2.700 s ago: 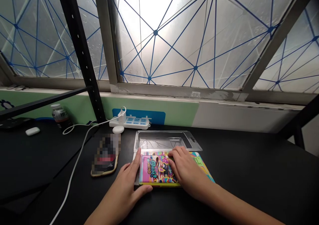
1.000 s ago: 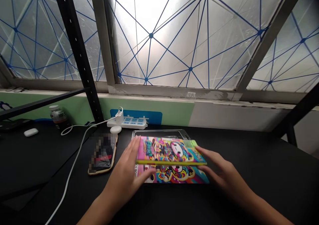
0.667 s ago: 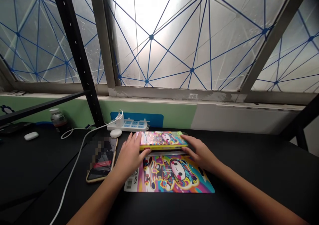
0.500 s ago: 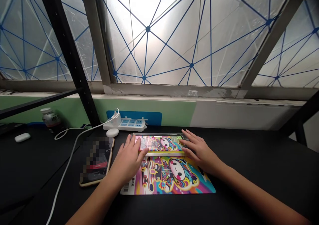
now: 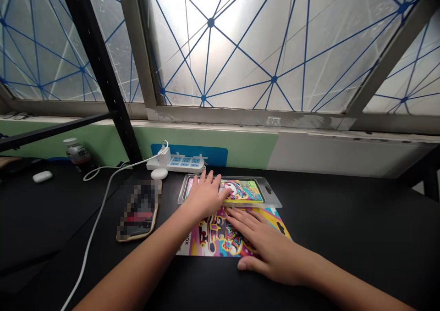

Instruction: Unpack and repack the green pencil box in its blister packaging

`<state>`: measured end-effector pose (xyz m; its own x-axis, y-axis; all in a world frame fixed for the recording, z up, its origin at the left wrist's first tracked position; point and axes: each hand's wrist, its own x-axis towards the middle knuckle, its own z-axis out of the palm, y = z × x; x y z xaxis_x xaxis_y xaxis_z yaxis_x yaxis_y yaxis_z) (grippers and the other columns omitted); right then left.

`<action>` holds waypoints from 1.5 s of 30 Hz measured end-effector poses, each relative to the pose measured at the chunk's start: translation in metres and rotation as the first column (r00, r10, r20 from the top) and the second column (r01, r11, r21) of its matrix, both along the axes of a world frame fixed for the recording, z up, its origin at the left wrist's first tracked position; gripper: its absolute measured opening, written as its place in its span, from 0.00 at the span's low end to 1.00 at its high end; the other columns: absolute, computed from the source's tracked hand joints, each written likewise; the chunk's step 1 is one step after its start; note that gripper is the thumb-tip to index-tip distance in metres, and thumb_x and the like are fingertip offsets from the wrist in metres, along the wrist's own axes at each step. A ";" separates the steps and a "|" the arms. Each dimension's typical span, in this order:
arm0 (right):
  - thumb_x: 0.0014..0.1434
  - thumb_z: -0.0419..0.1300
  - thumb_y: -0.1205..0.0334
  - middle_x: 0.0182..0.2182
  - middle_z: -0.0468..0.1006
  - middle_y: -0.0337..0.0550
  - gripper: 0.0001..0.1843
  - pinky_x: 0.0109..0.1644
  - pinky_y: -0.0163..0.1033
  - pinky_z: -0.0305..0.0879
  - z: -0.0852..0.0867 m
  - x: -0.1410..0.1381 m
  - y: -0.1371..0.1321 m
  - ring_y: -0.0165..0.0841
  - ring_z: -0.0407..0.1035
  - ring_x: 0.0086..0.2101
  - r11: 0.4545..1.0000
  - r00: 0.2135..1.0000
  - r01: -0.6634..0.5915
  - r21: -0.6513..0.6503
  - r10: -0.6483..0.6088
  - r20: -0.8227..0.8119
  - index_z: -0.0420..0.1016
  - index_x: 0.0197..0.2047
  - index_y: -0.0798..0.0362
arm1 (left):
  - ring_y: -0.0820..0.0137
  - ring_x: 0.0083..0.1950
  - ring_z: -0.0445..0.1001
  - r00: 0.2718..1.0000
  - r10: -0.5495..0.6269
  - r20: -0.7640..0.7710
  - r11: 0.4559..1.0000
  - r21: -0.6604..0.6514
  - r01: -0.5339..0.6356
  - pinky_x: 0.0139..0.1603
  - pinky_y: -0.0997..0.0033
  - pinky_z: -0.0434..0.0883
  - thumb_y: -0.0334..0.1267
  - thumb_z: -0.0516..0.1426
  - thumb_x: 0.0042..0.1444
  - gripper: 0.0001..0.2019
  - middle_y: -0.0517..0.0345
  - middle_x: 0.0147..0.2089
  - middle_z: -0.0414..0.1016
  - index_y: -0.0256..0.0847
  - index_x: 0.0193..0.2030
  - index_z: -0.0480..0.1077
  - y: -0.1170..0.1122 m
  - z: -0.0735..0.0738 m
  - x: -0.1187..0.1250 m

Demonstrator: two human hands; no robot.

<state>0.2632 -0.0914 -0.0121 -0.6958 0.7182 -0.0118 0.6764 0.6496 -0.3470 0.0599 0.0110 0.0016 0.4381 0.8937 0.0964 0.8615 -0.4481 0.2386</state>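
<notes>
A clear plastic blister tray lies flat at the far end of the card, with a colourful cartoon-printed piece showing through it. My left hand rests on the tray's left half, its fingers spread and pointing away from me. Just nearer to me lies a bright cardboard sheet printed with a cartoon figure and a barcode side. Across its right half my right hand lies palm down, fingers stretched and thumb out toward me, covering much of the picture. Neither hand grips anything.
Left of the card is a phone in a tan case, its screen blurred. A white cable runs from a power strip by the wall. Also about are a white round case, a bottle and a black frame post.
My left hand has moved right along the tray. My right hand has come off the tray's right end and down onto the cardboard sheet. The view has shifted slightly.
</notes>
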 end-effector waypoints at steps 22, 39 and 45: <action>0.66 0.56 0.47 0.39 0.73 0.47 0.14 0.42 0.46 0.63 -0.001 -0.011 -0.009 0.40 0.67 0.38 0.891 0.909 0.416 0.181 -0.410 -0.069 0.65 0.38 0.50 | 0.48 0.76 0.43 1.000 0.009 -0.015 1.000 0.024 -0.009 0.70 0.39 0.47 0.59 0.41 0.68 0.33 0.45 0.76 0.47 0.46 0.73 0.55 0.004 -0.012 -0.036; 0.58 0.55 0.33 0.27 0.77 0.41 0.27 0.30 0.38 0.61 0.017 0.138 0.058 0.36 0.69 0.27 0.719 0.722 0.668 -0.192 -0.688 -0.067 0.75 0.31 0.50 | 0.50 0.77 0.40 0.984 -0.179 0.015 0.978 -0.101 0.180 0.71 0.39 0.45 0.61 0.46 0.66 0.28 0.54 0.77 0.44 0.59 0.70 0.58 -0.005 0.004 -0.047; 0.59 0.57 0.36 0.35 0.81 0.43 0.24 0.37 0.40 0.64 0.014 0.093 0.049 0.38 0.72 0.36 0.741 0.721 0.658 -0.133 -0.671 -0.173 0.77 0.40 0.50 | 0.50 0.77 0.40 0.984 -0.178 0.021 0.980 -0.082 0.179 0.71 0.39 0.45 0.61 0.46 0.66 0.28 0.54 0.76 0.45 0.59 0.70 0.58 -0.007 0.002 -0.046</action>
